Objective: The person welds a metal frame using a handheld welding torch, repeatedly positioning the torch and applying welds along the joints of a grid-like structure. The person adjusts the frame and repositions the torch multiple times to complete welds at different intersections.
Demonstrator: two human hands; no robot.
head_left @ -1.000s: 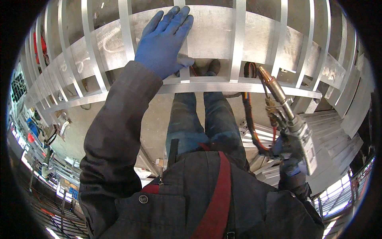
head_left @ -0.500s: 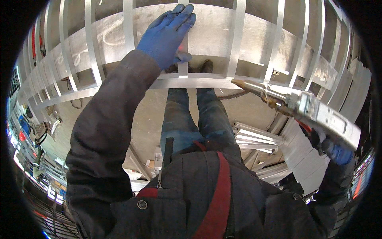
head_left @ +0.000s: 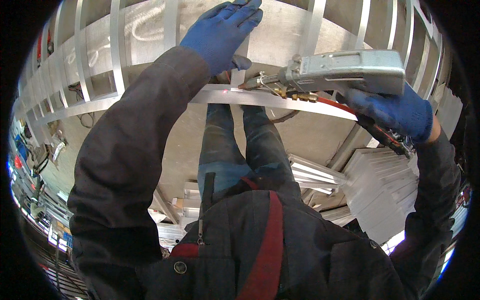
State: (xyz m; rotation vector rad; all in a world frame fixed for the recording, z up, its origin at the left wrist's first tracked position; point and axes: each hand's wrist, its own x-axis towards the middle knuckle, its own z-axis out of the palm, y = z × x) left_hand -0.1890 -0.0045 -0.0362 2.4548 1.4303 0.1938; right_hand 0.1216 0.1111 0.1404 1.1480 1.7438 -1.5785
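A grey metal welding gun (head_left: pixel 345 70) is gripped by my gloved right hand (head_left: pixel 397 112), fingers wrapped round its handle. Its nozzle points left, with the tip at the joint between an upright metal bar (head_left: pixel 238 77) and the long rail (head_left: pixel 300 102) of a slatted frame. A small red light spot shows on the rail beside the tip. My gloved left hand (head_left: pixel 212 40) lies over the same bar, fingers stretched out and thumb apart. It covers the middle of that bar.
More slats (head_left: pixel 117 50) of the frame run to both sides across a wide metal plate (head_left: pixel 145 32). A red hose (head_left: pixel 335 104) trails from the gun. Metal profiles (head_left: pixel 315 175) and pale ribbed sheets (head_left: pixel 380 185) lie at lower right.
My right hand has brought the welding gun up and left, from the right side to the bar joint. My left hand remains on the bar, slightly higher and further right in view.
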